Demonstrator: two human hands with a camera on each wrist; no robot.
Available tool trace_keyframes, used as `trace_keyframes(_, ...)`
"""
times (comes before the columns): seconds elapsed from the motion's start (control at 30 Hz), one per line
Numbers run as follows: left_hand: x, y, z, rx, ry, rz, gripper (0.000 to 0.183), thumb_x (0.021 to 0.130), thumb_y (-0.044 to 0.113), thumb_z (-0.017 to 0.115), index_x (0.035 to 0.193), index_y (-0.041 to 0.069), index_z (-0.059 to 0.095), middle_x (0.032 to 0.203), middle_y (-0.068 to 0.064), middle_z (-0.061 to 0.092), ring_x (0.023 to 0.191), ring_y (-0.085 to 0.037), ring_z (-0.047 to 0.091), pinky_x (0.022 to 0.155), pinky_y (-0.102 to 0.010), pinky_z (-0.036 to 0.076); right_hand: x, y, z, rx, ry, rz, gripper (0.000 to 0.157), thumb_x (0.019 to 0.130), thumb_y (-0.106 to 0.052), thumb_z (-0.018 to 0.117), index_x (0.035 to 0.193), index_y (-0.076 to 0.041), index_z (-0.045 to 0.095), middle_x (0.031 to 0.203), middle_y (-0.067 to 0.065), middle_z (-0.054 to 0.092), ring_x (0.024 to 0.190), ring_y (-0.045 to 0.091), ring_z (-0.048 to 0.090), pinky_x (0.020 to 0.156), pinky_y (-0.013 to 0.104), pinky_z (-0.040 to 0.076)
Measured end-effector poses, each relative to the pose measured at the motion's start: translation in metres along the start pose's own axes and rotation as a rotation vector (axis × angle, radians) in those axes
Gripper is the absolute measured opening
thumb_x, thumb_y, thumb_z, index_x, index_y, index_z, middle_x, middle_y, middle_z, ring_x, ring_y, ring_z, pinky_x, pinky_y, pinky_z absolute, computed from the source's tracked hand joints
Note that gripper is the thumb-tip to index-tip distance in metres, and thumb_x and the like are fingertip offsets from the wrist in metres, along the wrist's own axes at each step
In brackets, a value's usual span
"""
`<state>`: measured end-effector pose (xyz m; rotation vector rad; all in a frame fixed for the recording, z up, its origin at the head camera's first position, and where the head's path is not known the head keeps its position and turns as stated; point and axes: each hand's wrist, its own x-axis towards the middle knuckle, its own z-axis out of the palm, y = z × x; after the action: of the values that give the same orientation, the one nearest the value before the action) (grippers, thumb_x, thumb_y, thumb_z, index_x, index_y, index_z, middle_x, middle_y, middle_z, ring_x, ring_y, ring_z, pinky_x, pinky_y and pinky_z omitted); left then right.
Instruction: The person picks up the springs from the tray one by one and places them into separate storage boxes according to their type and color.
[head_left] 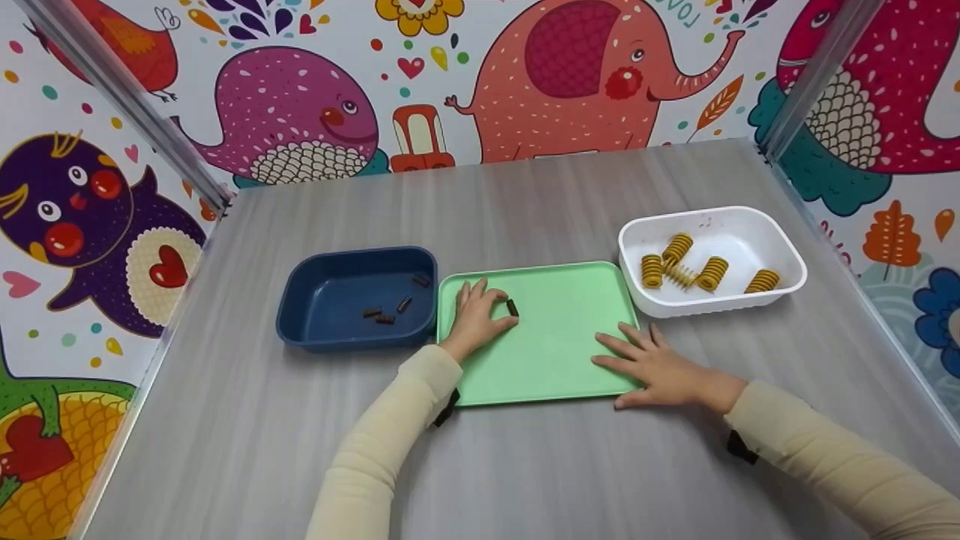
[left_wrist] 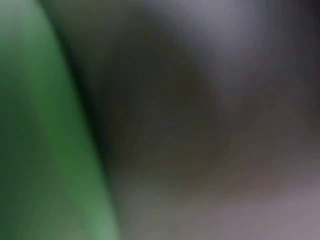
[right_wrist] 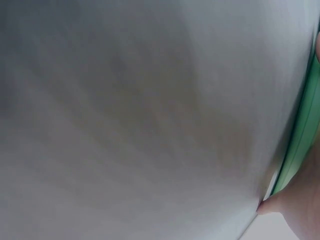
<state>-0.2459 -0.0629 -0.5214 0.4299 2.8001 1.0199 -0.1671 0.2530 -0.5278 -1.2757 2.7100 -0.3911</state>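
Note:
A small dark spring point(head_left: 512, 308) is at the left part of the light green tray point(head_left: 559, 337). My left hand point(head_left: 478, 319) reaches over the tray's left edge and pinches this spring between thumb and index fingertip. With fingers spread, my right hand point(head_left: 660, 371) rests on the tray's right front corner, its thumb along the front edge. In the right wrist view, part of that hand point(right_wrist: 302, 200) shows beside the green rim. The left wrist view is a blur of the tray's green edge point(left_wrist: 65, 130) and a dim surface.
Left of the tray stands a dark blue bin point(head_left: 337, 341) with several small dark springs point(head_left: 385, 319). A white bin point(head_left: 712, 305) at the right holds several yellow springs point(head_left: 711, 274). Metal posts point(head_left: 142, 105) and printed panels border the grey table point(head_left: 525, 202).

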Motion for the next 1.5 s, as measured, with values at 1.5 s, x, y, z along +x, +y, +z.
trace_keyframes(1.5, -0.003, 0.019, -0.044, -0.254, 0.26, 0.129, 0.034, 0.079, 0.027, 0.072, 0.111, 0.017, 0.065, 0.149, -0.011, 0.026, 0.138, -0.035, 0.015, 0.105, -0.056, 0.022, 0.0, 0.001, 0.002, -0.003, 0.005, -0.003, 0.07, 0.082, -0.056, 0.055, 0.14, -0.019, 0.041, 0.149, 0.013, 0.025, 0.131, 0.05, 0.015, 0.09, 0.077, 0.011)
